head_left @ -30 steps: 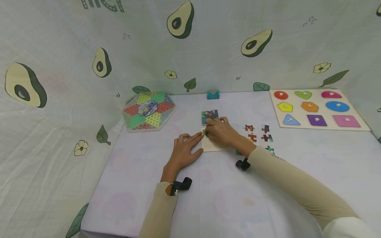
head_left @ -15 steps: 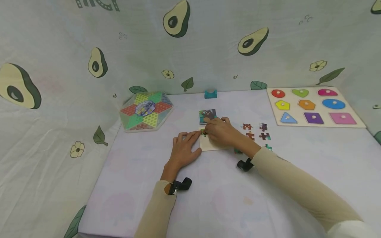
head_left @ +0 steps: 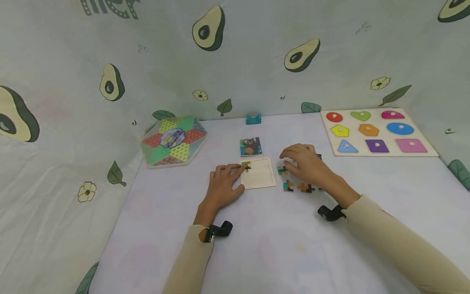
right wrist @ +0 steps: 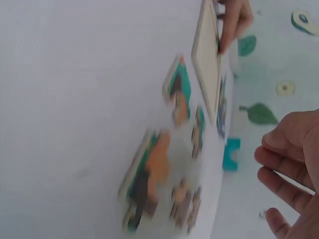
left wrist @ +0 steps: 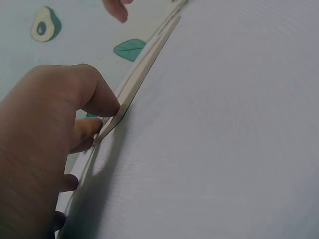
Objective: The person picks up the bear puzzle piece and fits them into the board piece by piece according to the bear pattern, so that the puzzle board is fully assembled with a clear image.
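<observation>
A shallow wooden puzzle tray point(head_left: 261, 178) lies on the table with one small jigsaw piece point(head_left: 247, 165) in its upper left corner. My left hand point(head_left: 220, 188) rests at the tray's left side, index fingertip on that piece; in the left wrist view the thumb point(left wrist: 102, 99) touches the tray's edge. To the tray's right, my right hand point(head_left: 306, 165) hovers above loose jigsaw pieces point(head_left: 288, 186), fingers loosely bent and holding nothing, as the right wrist view also shows. The hand partly hides those pieces. The wrist view of the pieces point(right wrist: 157, 162) is blurred.
A bear picture card point(head_left: 251, 146) lies just behind the tray. Farther back are a small teal holder point(head_left: 253, 119), a hexagonal Chinese checkers box point(head_left: 174, 141) at left and a knobbed shape board point(head_left: 378, 132) at right. An avocado-print cloth hangs behind.
My right hand has left the tray and moved right over the loose pieces, uncovering the piece in the tray's corner. My left hand stays at the tray's edge. The head view has shifted slightly.
</observation>
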`<act>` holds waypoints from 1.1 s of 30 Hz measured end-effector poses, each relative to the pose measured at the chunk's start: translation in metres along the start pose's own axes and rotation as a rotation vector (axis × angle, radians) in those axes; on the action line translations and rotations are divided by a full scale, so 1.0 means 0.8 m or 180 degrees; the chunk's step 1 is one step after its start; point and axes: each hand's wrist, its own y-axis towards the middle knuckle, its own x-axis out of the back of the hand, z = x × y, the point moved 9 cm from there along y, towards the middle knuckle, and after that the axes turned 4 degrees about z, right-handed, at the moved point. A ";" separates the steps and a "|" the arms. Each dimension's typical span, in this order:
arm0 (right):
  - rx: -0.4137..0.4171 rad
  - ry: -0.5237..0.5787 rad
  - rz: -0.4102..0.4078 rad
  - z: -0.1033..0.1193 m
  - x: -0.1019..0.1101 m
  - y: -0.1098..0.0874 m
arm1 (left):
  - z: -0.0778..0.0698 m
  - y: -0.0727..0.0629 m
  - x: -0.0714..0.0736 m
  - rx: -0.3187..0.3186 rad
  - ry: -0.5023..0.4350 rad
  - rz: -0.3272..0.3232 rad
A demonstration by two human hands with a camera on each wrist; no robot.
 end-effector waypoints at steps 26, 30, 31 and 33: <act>-0.0680 -0.0148 0.0455 -0.098 -0.014 -0.009 | 0.001 -0.006 0.001 0.0021 0.0029 -0.0018; -0.0683 -0.0174 0.0476 -0.104 -0.016 -0.010 | 0.000 -0.005 0.001 0.0029 0.0021 -0.0025; -0.0672 -0.0176 0.0472 -0.104 -0.016 -0.010 | 0.000 -0.004 0.001 0.0036 0.0021 -0.0019; -0.0639 -0.0182 0.0455 -0.102 -0.016 -0.010 | 0.001 -0.004 0.000 0.0038 0.0007 -0.0027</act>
